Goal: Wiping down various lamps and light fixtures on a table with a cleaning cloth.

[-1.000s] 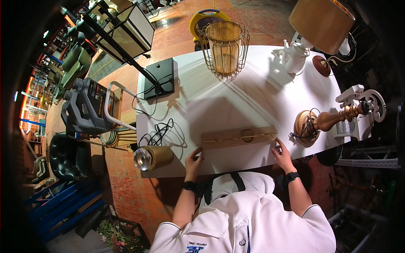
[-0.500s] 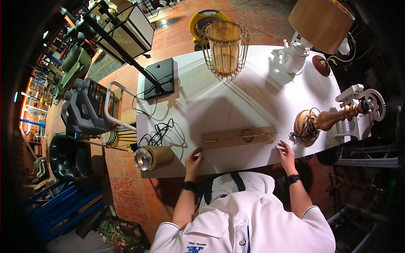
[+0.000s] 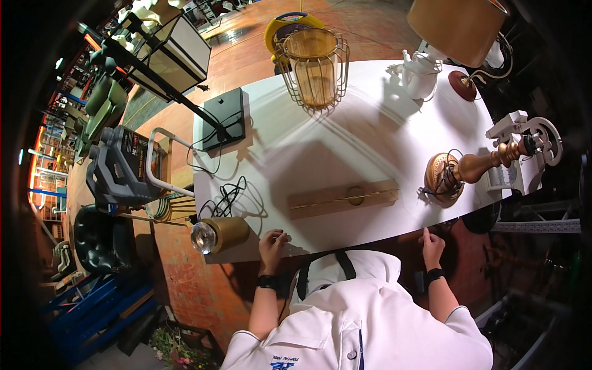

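Observation:
A long pale-brown block (image 3: 308, 209) lies on the white table (image 3: 364, 139) in front of me, with a thin gold rod along it and a round brass-coloured disc (image 3: 356, 195) right of its middle. My left hand (image 3: 272, 248) is at the table's front edge, fingers curled in with nothing visible in them. Nearest to it is a gold cylinder lamp base (image 3: 231, 234) with a clear glass end, lying on its side. My right hand (image 3: 433, 250) is at the front edge on the right, index finger stretched out, holding nothing. Neither hand touches the block.
A black-based lamp (image 3: 225, 117) with a square shade stands at the far left, a wire-cage lamp (image 3: 313, 68) at the back. On the right are a white figurine lamp (image 3: 419, 77) and a turned bronze-coloured lamp base (image 3: 481, 168). Loose black cord (image 3: 225, 197) lies left. A grey jug (image 3: 123, 163) stands beyond the left edge.
Both hands have drawn back from the block toward the table's front edge. The left hand's fingers have curled in. The whole view has shifted slightly; the block lies as before.

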A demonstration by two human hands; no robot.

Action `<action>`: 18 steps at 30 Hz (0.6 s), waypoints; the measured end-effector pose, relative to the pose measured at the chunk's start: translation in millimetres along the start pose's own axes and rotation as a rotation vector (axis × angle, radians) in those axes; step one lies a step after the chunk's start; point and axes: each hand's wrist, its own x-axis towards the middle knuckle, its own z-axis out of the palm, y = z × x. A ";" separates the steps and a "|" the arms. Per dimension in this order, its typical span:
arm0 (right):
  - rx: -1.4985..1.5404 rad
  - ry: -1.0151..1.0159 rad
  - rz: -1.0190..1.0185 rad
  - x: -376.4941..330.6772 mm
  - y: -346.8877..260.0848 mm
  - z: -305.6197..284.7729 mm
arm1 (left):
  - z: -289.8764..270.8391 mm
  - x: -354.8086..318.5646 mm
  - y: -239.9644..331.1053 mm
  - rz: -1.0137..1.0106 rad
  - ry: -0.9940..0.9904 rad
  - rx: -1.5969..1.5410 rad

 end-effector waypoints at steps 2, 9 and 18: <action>-0.072 0.092 0.264 -2.9 -13.3 -4.5 | -5.5 -3.8 -8.1 -0.045 0.021 -0.020; -0.167 0.053 0.277 -12.5 65.6 -30.1 | -16.4 -35.8 -3.9 0.037 -0.011 0.094; -0.295 -0.101 0.671 -66.2 212.9 -70.6 | -57.0 -134.4 -96.7 -0.274 0.355 0.454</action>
